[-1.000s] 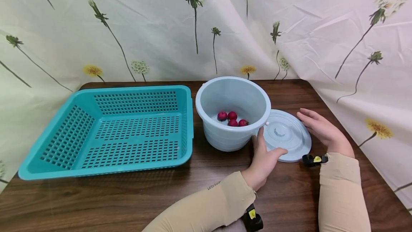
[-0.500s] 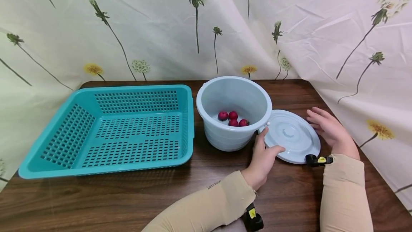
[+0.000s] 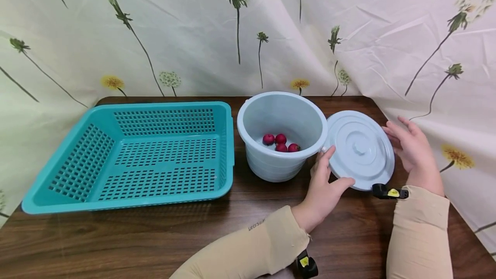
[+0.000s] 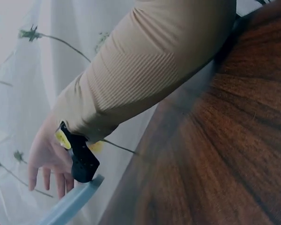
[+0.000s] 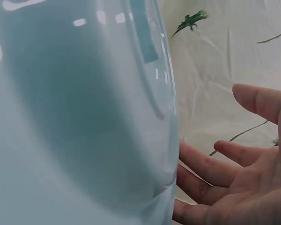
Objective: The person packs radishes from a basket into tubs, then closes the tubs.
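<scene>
A pale blue round lid (image 3: 356, 150) with a small central knob is raised and tilted beside the pale blue bucket (image 3: 271, 162). My left hand (image 3: 323, 190) holds the lid's near left edge, its thumb along the front rim and its index finger at the left rim. At the far right edge is my right hand (image 3: 416, 147), thumb apart, with fingers (image 5: 208, 166) lightly bent and their tips against the rim. The lid fills much of the right wrist view and appears as a thin edge in the left wrist view. Several small red round fruits (image 3: 280, 139) lie inside the bucket.
To the left, a teal perforated basket (image 3: 128, 203) stands on the dark wooden table (image 3: 155, 244), close to the bucket. A white cloth (image 3: 186, 33) with printed dandelions hangs behind and along the right side.
The lid has risen from lying flat on the table to a tilt and shifted right. My right hand has moved right and up with it; my left has followed slightly right.
</scene>
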Demonstrator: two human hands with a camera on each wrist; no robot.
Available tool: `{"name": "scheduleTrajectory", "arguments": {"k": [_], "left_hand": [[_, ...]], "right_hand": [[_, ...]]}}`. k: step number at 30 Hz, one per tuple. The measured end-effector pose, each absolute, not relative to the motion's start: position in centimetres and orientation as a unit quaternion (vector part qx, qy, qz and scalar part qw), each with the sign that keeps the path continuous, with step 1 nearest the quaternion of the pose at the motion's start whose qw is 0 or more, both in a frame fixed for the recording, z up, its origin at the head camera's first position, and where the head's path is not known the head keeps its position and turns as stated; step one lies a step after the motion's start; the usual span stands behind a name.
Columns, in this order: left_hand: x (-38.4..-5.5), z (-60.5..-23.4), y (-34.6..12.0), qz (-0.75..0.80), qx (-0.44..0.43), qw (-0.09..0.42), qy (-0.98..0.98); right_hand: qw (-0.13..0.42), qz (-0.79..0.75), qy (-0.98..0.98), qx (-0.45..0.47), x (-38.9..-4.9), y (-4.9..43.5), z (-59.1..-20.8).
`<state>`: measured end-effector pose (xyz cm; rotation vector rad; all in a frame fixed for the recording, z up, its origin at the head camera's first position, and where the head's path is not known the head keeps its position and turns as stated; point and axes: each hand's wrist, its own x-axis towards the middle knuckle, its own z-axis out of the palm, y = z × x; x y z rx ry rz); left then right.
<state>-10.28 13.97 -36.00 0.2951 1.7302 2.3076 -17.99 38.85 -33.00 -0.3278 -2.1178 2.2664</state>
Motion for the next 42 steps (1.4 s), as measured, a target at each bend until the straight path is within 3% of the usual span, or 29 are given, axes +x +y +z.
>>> {"name": "scheduleTrajectory", "arguments": {"k": [10, 18, 29, 42], "left_hand": [[-8.9, -34.7, 13.1, 0.705, 0.230, 0.085, 0.666], [-7.8, -32.9, 12.0, 0.637, 0.311, 0.010, 0.705], [-8.8, -30.3, 9.1, 0.627, 0.276, -0.104, 0.721], [-10.8, -28.7, 3.2, 0.635, 0.195, -0.114, 0.739]], "right_hand": [[0.121, 0.743, -0.646, -0.125, -16.6, 37.5, -30.2], [0.190, 0.764, -0.603, -0.124, -15.8, 35.9, -28.4], [0.228, 0.808, -0.538, -0.070, -15.0, 32.9, -26.6], [0.220, 0.815, -0.534, 0.044, -14.4, 28.3, -26.7]]}}
